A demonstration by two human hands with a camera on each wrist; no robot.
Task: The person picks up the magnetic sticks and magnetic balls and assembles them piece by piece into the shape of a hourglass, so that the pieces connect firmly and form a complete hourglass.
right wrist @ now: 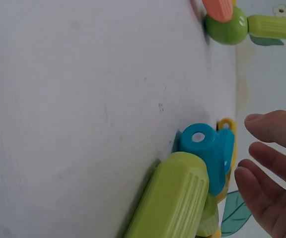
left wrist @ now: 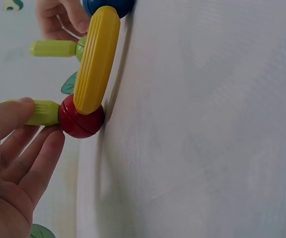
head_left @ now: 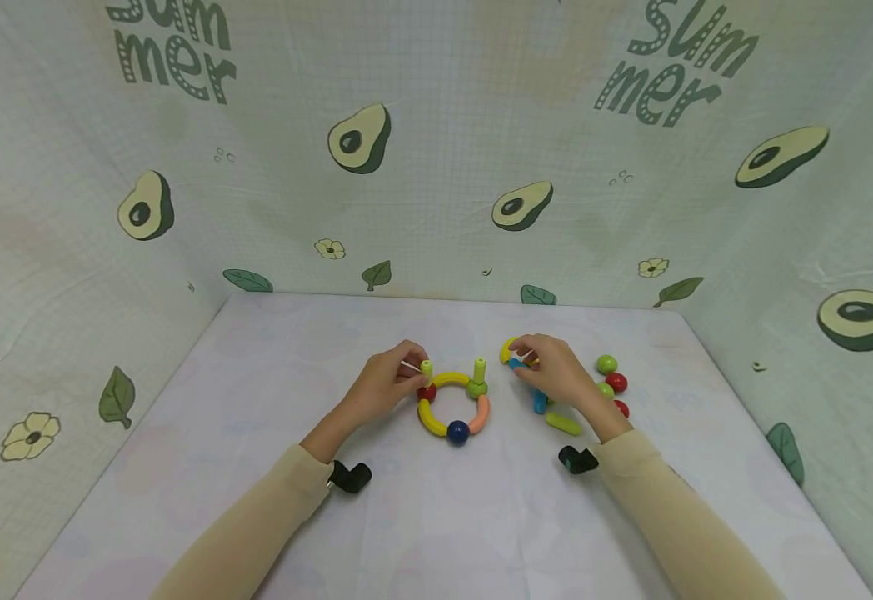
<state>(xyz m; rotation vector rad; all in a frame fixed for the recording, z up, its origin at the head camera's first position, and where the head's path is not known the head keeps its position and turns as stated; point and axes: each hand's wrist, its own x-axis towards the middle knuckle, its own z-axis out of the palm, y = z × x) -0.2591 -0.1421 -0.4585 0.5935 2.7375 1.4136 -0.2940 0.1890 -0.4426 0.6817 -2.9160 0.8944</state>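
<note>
My left hand (head_left: 391, 385) pinches a short light-green stick (left wrist: 44, 113) between thumb and fingers. This stick stands on a red ball (left wrist: 81, 117), part of a ring lying on the table. Yellow curved sticks (head_left: 431, 421), a salmon curved stick (head_left: 480, 414), a dark blue ball (head_left: 457, 432) and a green ball (head_left: 476, 389) form the rest of the ring. Another light-green stick (head_left: 480, 370) rises from the green ball. With fingers parted and nothing between them, my right hand (head_left: 556, 371) is over loose blue pieces (right wrist: 212, 153) and a yellow curved piece (head_left: 507, 350).
Right of the ring lies a loose light-green stick (head_left: 563, 423). Several red and green balls, among them a green ball (head_left: 606, 364) and a red ball (head_left: 616, 382), lie beyond my right wrist. A printed cloth wall (head_left: 436, 250) encloses the white table (head_left: 436, 533).
</note>
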